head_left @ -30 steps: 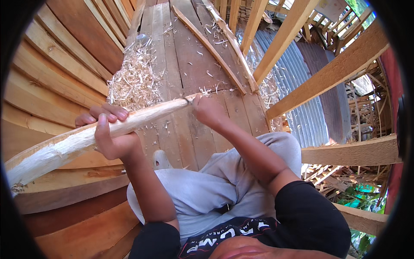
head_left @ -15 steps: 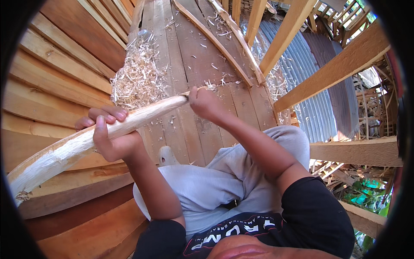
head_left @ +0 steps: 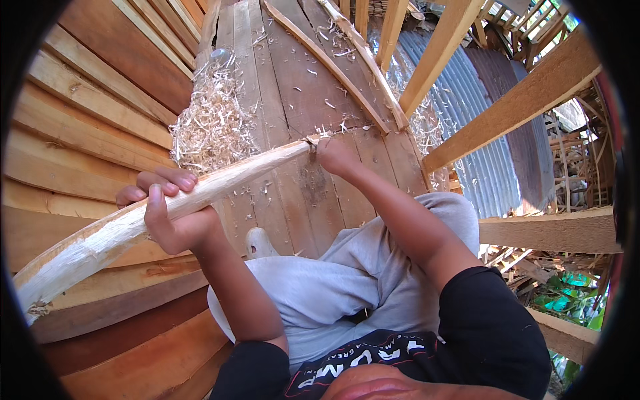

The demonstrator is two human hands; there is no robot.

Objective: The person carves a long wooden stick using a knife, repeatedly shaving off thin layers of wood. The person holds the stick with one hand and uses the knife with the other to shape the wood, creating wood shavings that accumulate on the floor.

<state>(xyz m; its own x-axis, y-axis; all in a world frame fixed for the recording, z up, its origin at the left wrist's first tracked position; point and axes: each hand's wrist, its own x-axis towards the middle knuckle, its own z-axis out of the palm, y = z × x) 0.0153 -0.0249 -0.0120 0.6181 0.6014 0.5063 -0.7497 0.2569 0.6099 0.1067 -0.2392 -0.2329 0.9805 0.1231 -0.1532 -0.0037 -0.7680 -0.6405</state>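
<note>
With clock directions taken from the middle of the view: a long pale pole (head_left: 250, 168), slanting from past eight o'clock to just short of the centre toward twelve. Smooth, rounded and whitish toward the thick lower end, frayed at the tip there, with a browner strip along the far edge; tapered to a slim point at the upper end. Gripped at nine o'clock by the left hand (head_left: 177, 227), thumb across the near face, fingers hooked over the far side. At the thin end, toward twelve, the right hand (head_left: 337, 157), curled into a fist on a small dark tool (head_left: 312, 145); mostly hidden, so cannot tell its exact shape. Beyond the pole, toward ten, a fluffy heap of curled wood shavings (head_left: 213, 120) on flat, worn floorboards (head_left: 293, 200). At twelve, a slim brown strip (head_left: 327, 65), and just right of it a rougher, paler stick (head_left: 367, 57). From nine to eleven, overlapping smooth-sawn planks (head_left: 87, 140). At two, ridged blue-grey metal sheeting (head_left: 477, 157) behind square-cut timber posts (head_left: 443, 57). At six, soft, creased grey trousers (head_left: 347, 293).
</note>
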